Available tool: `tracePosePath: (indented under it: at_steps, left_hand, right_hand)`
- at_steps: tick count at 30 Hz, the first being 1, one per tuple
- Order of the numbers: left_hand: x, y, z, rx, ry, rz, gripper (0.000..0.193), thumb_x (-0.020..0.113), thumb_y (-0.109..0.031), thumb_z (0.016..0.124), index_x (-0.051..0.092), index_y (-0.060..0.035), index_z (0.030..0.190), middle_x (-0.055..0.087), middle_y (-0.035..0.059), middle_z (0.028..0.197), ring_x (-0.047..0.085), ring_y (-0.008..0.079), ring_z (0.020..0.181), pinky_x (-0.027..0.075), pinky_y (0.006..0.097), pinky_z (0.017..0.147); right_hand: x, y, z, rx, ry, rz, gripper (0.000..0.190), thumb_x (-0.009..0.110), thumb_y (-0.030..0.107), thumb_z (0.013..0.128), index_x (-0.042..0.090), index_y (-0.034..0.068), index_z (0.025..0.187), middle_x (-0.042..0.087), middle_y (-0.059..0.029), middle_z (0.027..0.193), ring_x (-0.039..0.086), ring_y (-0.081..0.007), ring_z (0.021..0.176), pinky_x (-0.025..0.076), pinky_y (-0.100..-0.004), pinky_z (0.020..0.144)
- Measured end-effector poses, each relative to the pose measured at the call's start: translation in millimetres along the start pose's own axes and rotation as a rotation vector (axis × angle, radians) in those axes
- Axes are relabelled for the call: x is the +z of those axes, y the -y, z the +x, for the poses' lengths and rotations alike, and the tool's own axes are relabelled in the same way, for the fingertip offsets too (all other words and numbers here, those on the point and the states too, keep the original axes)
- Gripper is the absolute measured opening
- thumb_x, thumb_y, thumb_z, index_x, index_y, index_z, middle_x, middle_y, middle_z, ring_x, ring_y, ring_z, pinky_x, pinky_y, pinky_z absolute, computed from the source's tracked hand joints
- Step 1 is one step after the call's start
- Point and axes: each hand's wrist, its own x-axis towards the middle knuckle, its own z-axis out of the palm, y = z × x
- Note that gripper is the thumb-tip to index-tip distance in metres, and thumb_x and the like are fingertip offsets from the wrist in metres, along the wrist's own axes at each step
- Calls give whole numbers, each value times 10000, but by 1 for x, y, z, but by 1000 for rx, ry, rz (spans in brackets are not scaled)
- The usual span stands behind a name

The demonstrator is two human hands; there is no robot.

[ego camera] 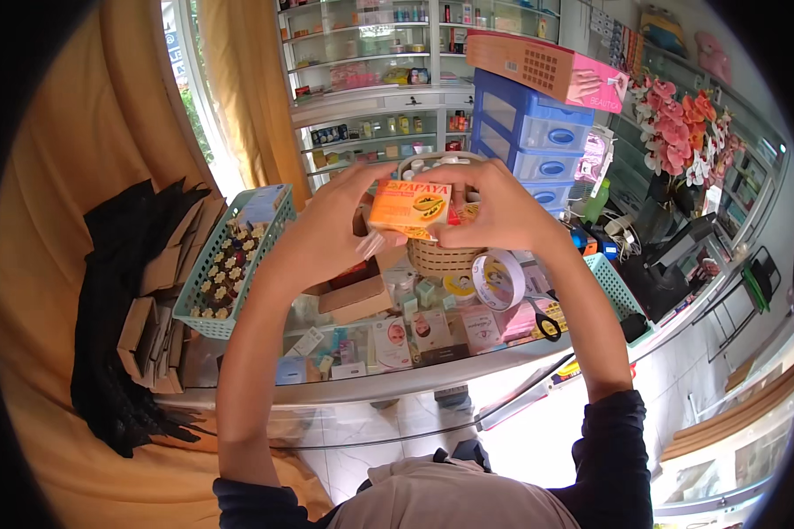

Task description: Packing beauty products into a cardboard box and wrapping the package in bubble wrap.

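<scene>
Both my hands are raised over the glass counter. Between them is an orange soap box printed with a papaya picture. My left hand grips its left side, with a clear plastic strip by the fingertips. My right hand holds the right side with thumb and fingers. Just beyond and below stands a tan woven basket, partly hidden by the box and hands. A roll of tape rests near my right forearm, beside black-handled scissors. An open cardboard box lies below my left hand.
A green plastic basket of flower-topped bottles stands left, beside folded cardboard. Blue drawers carry a large box. Artificial flowers, a monitor and another green basket are right. Small boxes show at the counter.
</scene>
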Motion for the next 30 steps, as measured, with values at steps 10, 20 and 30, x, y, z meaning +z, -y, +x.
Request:
tracePosePath:
  at_steps: [10,20,30]
  left_hand:
    - [-16,58,-48,99,-332,-69,560,766,0,641,531,-56,1146,509,102,1132,545,260,1036,483,340,884]
    - [-6,95,-39,86,-471,-123,607,744,40,659,505,-54,1208,539,106,1158,568,231,1073,479,337,923]
    - [-10,93,-51,85,-401,-187,609,764,48,644,519,-54,1192,531,92,1189,561,214,1090,472,349,961]
  right_hand:
    - [80,11,41,-197,-64,120,570,739,76,654,554,39,1192,573,-115,1130,554,-255,1067,422,-345,942]
    - [118,-9,63,-198,-276,170,565,726,32,677,531,88,1204,541,-65,1176,538,-215,1086,456,-321,860]
    - [110,10,49,-147,-208,168,551,732,21,666,566,62,1190,550,-73,1164,540,-212,1080,448,-300,870]
